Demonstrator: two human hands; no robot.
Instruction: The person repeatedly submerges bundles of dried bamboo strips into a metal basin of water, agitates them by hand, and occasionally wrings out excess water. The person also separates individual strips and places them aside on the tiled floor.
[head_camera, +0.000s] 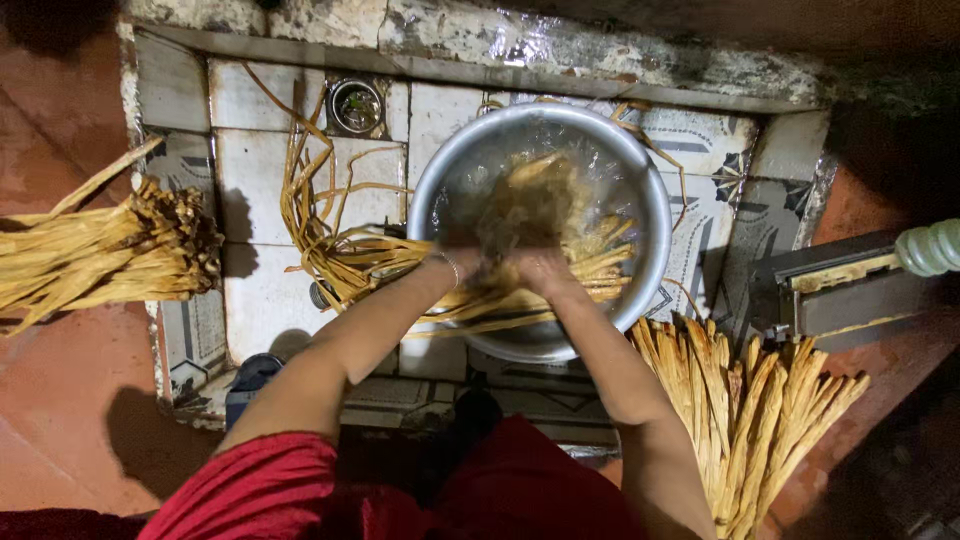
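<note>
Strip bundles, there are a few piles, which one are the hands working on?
The wet bundle inside the metal basin; both the left hand and right hand grip it. The other piles lie dry outside the basin.

My hands (510, 268) meet in the basin (640, 170) on the tiled floor (260, 290); stalk bundles (110, 250) lie left and right (760, 410).

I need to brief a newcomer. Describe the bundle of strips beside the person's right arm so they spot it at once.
Start at the big metal basin on the tiled wash area. Just right of it, by the right forearm, a stiff bundle of dry tan strips fans upward. Unlike the limp strands left of the basin, these are straight and packed tight.
</note>
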